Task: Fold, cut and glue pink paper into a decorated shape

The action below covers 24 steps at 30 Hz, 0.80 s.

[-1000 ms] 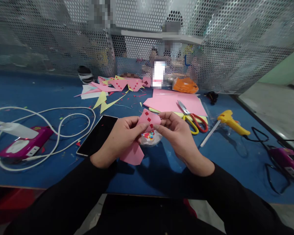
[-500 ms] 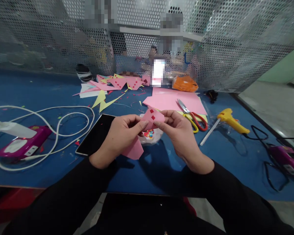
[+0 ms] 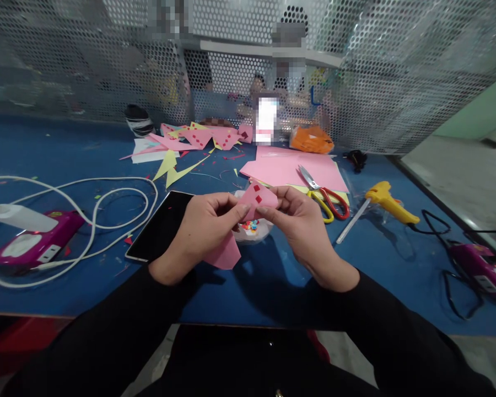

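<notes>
Both hands hold up a pink paper piece [image 3: 254, 203] marked with red diamonds, in the middle of the head view. My left hand [image 3: 204, 226] pinches its left side, thumb on top. On the right side, my right hand [image 3: 301, 231] grips it between thumb and bent fingers, the thumb just below a red diamond. More pink paper [image 3: 225, 253] hangs below my left hand; whether it is the same piece I cannot tell. Behind and beneath the paper, a clear bowl [image 3: 254, 234] contains small coloured bits, partly hidden by the hands.
Red-and-yellow scissors [image 3: 324, 196] lie over pink sheets [image 3: 297, 168]. At right is a yellow glue gun [image 3: 391, 203]. A dark tablet [image 3: 161, 226] and a purple power strip [image 3: 37, 240] with white cable lie left. Decorated paper pieces [image 3: 202, 137] and a lit phone [image 3: 267, 121] stand behind.
The whole view has shifted very slightly. Both hands keep their grip on the pink paper, with hardly any movement.
</notes>
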{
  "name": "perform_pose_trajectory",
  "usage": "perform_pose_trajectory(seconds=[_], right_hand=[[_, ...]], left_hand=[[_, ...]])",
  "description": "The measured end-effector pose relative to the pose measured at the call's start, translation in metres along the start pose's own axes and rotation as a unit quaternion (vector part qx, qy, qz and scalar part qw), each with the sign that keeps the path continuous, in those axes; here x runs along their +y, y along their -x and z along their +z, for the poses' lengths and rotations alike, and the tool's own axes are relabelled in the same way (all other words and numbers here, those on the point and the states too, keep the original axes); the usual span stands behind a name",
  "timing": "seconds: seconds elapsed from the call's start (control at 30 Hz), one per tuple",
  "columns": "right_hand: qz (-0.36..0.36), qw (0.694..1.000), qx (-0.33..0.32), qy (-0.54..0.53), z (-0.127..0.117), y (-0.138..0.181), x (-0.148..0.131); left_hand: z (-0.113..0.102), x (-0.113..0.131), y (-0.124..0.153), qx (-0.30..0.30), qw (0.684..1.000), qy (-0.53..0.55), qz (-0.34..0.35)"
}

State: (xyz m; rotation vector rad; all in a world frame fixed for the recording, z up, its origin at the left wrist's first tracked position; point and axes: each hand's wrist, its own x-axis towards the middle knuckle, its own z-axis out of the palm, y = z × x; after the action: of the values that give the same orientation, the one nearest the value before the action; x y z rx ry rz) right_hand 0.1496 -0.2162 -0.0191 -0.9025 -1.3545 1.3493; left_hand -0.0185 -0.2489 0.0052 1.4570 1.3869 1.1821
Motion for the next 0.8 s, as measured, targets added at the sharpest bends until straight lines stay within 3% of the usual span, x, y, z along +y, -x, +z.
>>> perform_pose_trajectory(seconds=[0.23, 0.47, 0.8], right_hand=[[-0.009, 0.998, 0.047, 0.043, 0.0005, 0.0012, -0.0007], [-0.018, 0.999, 0.049, 0.003, 0.0004, -0.0007, -0.0055], [0.002, 1.000, 0.019, 0.018, 0.0014, 0.0013, -0.0002]], left_hand=[[-0.0012, 0.0001, 0.0003, 0.011, 1.000, -0.007, -0.008], [-0.0020, 0.0011, -0.0013, 0.012, 0.998, 0.050, -0.033], [-0.0005, 0.0003, 0.0006, -0.009, 1.000, 0.003, -0.013]])
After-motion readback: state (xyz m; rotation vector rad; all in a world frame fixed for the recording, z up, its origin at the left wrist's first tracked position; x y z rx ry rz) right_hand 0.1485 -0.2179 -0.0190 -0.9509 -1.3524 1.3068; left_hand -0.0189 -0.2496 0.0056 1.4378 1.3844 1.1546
